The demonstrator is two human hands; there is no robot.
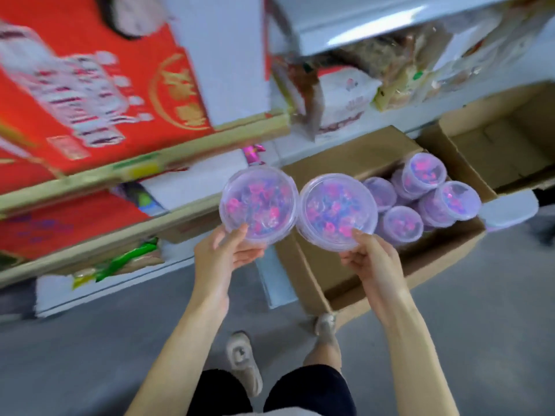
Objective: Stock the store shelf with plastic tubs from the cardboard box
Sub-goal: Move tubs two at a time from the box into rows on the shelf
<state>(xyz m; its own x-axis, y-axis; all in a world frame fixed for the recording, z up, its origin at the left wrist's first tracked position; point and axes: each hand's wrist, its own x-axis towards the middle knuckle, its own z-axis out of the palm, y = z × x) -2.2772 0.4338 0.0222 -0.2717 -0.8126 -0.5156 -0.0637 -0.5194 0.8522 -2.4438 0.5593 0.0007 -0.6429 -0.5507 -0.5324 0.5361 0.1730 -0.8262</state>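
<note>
My left hand (pixel 223 255) grips a clear plastic tub (pixel 259 202) of pink and blue sweets by its near rim, thumb on the lid. My right hand (pixel 372 261) holds a second tub of the same kind (pixel 336 210) in the same way. Both tubs are lifted side by side, lids facing me, in front of the shelf. Behind them the open cardboard box (pixel 339 286) on the floor holds several more tubs (pixel 423 172) at its far end. The view is motion-blurred.
Store shelves (pixel 144 166) run along the left with red gift boxes (pixel 90 94) and green packets (pixel 126 261). A second open cardboard box (pixel 510 136) lies at the right. Packaged goods (pixel 345 97) sit on the shelf behind. My feet stand on grey floor (pixel 90 355).
</note>
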